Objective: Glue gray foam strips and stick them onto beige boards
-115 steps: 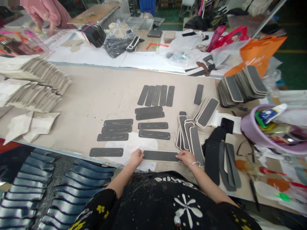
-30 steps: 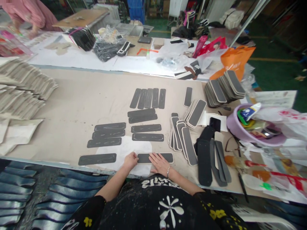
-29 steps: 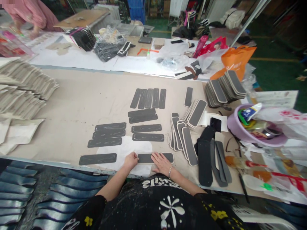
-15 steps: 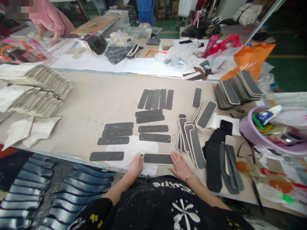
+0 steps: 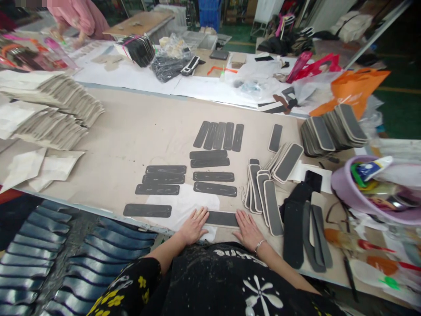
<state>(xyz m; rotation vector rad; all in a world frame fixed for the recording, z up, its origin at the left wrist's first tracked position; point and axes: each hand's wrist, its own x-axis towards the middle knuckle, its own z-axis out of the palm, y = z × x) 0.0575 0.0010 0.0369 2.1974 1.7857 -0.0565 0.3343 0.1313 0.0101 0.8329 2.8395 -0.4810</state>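
Observation:
A grey strip with rounded ends [image 5: 222, 218] lies flat on white paper [image 5: 158, 204] near the table's front edge. My left hand [image 5: 194, 226] rests over its left end, fingers stretched out flat. Over the right end lies my right hand [image 5: 248, 226], its fingers flat too, with a bracelet at the wrist. Several dark strips with glossy streaks [image 5: 158, 189] are laid out beyond and to the left. Right of my right hand, pale-edged grey strips [image 5: 273, 208] are fanned in an overlapping pile.
Stacks of pale pieces [image 5: 49, 127] stand at the left. At the right are more stacked grey strips [image 5: 324, 131], black straps [image 5: 294, 232], a purple basin [image 5: 342, 180] and glue-coloured bottles [image 5: 338, 239]. A person in pink [image 5: 82, 19] works across the table. Dark glossy strips [image 5: 108, 254] lie below the front edge.
My left hand has gone from pinching the strip's left end to lying flat over it. My right hand stays on the right end. The view has shifted slightly.

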